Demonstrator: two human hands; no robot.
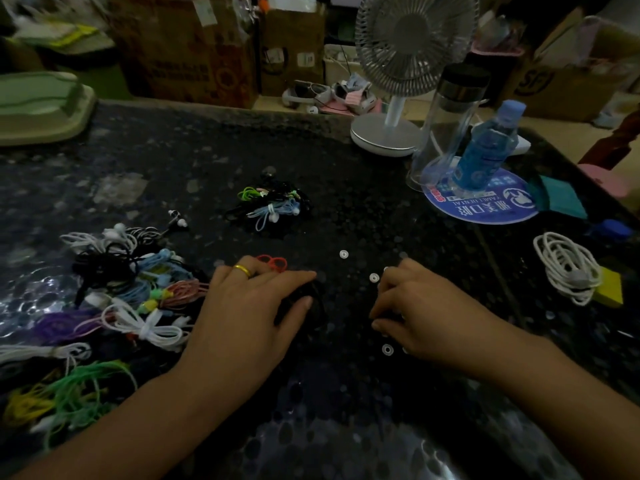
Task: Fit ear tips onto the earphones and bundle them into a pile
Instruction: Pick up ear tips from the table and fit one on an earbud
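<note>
Two bare hands rest low on the dark speckled worktop [346, 174], near the middle of its near edge. The left hand [249, 306], wearing a gold ring [241, 270], has its grip clenched around a bundle of black earphones [313, 299], thumb pressed on the front and fingers over the back; the dark cord is hard to make out against the surface. The right hand [422, 303] lies just beside it with fingers curled down to the worktop; whether its grip holds anything cannot be told. Several loose white ear tips lie around the right hand: one [374, 278] touching or just beside its fingertips, one [343, 254] farther toward the far edge, one [387, 349] close under the wrist. A red looped piece [273, 262] lies just behind the left hand. Toward the near left corner spreads a large heap of coiled earphones [114, 299] in white, black, blue, pink, purple, green and yellow. Toward the middle of the worktop, well apart from both hands, sits a smaller pile of bundled earphones [273, 204] in black, green and pale blue. Near the right edge lies a coiled white cable [568, 268] against a yellow block [611, 289]. Toward the far right corner stand a desk fan [408, 64], a clear flask [450, 123] and a blue bottle [488, 147] on a round blue mat [485, 209].
</note>
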